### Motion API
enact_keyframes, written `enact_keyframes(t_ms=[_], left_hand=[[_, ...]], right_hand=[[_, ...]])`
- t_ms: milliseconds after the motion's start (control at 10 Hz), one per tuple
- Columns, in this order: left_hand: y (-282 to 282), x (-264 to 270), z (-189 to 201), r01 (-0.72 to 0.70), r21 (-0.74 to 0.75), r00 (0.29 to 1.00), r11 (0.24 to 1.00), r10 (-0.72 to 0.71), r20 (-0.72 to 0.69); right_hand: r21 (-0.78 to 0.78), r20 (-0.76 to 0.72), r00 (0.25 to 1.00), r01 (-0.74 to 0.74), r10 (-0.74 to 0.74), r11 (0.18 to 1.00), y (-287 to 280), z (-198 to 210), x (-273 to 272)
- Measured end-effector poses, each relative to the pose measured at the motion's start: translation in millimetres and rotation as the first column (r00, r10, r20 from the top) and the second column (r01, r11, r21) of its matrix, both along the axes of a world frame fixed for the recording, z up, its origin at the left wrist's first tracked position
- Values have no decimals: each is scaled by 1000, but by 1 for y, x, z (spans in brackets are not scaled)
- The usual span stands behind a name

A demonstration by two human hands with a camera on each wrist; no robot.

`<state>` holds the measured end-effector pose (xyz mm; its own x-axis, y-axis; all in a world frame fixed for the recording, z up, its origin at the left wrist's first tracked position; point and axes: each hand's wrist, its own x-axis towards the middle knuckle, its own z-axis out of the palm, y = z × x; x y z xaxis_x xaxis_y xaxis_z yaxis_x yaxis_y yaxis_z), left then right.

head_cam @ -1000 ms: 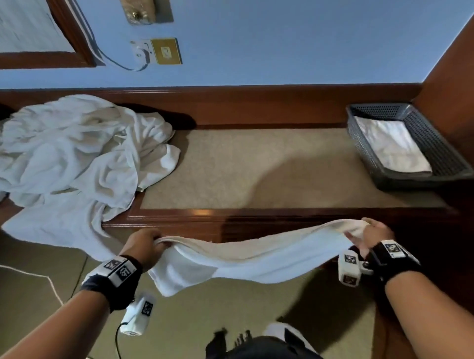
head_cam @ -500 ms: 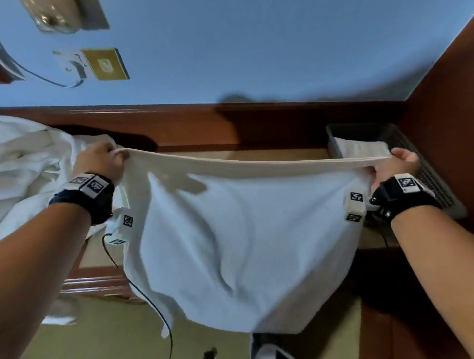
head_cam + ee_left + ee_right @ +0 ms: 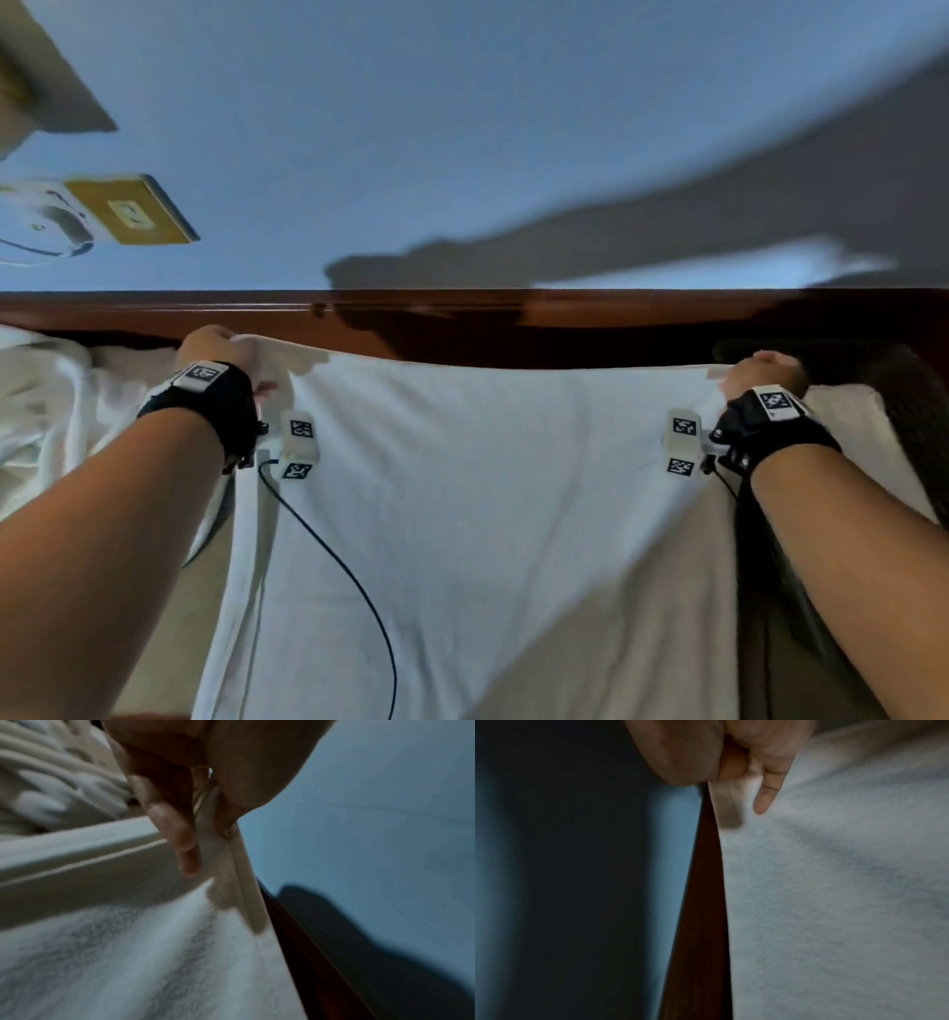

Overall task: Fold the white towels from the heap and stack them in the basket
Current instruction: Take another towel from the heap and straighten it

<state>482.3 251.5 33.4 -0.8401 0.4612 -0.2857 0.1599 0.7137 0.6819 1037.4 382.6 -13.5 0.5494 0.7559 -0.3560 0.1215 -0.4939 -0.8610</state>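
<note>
A white towel [image 3: 488,514] is stretched wide between both hands and covers the middle of the head view. My left hand [image 3: 218,347] pinches its far left corner. My right hand [image 3: 760,367] pinches the far right corner. In the left wrist view the thumb and fingers [image 3: 180,833] clamp the towel's hem [image 3: 246,882]. The right wrist view shows the fingers [image 3: 765,799] curled round the hem [image 3: 727,809]. The heap of white towels [image 3: 56,411] lies at the left. The dark basket [image 3: 919,411] is at the right, mostly hidden behind my right arm, with a folded towel [image 3: 842,411] in it.
A dark wooden ledge [image 3: 462,318] runs along the back under the blue wall [image 3: 462,128]. A gold wall plate [image 3: 133,210] and a white plug sit upper left. A black cable [image 3: 334,555] hangs from my left wrist over the towel.
Both hands lifted the towel from below the table edge and carried it forward, spread wide, up to the back ledge. The view has tilted upward toward the wall.
</note>
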Motion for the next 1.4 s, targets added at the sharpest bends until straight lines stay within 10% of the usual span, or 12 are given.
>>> enact_keyframes(t_ms=[300,500,700,1000,1200,1400], left_hand=[[49,-16,-116,66,-209,995,976,-80,-57],[30,38,-163,457,-357,856,815,-512,-73],[-44,115,-187,773,-472,540,423,-830,140],[-164,136,-209,786,-561,397,261,-908,133],[-182,140,-204,790,-557,390,257,-911,133],[-195,154,-192,790,-561,372,246,-921,119]], right_hand=[[-151,232,964,-95,128,984,41,-87,-49],[-347,477,696,-411,536,843,-3,-127,-93],[-582,320,317,-678,893,449,-102,-136,-97],[-674,278,128,-680,952,289,-232,-137,-33],[-654,269,322,-631,908,418,-303,-134,-10],[-577,380,774,-230,506,784,-363,-145,12]])
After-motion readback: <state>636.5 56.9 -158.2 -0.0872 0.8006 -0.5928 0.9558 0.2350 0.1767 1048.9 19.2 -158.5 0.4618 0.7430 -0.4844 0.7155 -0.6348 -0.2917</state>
